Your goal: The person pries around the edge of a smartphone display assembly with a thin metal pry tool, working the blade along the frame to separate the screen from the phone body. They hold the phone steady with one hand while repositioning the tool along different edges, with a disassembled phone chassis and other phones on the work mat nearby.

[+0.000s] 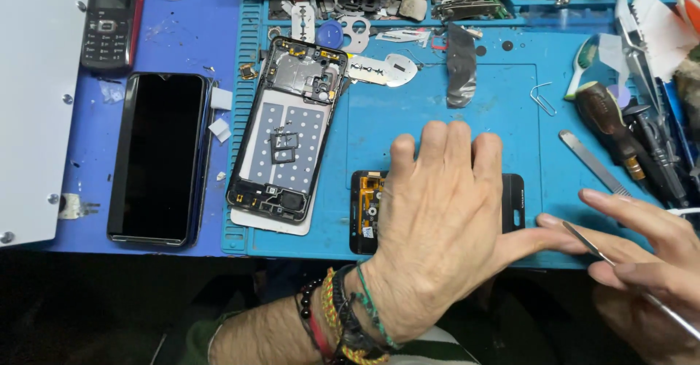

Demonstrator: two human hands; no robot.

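Left hand (437, 226) lies flat, fingers spread, pressing a black phone screen panel (364, 212) onto the blue mat (408, 117) at the bench's near edge. Right hand (649, 255) pinches metal tweezers (583, 239), tip beside the left thumb.

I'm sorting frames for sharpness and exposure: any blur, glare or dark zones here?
Head view: even light on the blue mat, left hand sharp; right hand and its metal tool slightly soft at the edge; faint sheen on the black phone screen; bottom strip falls into darkness.
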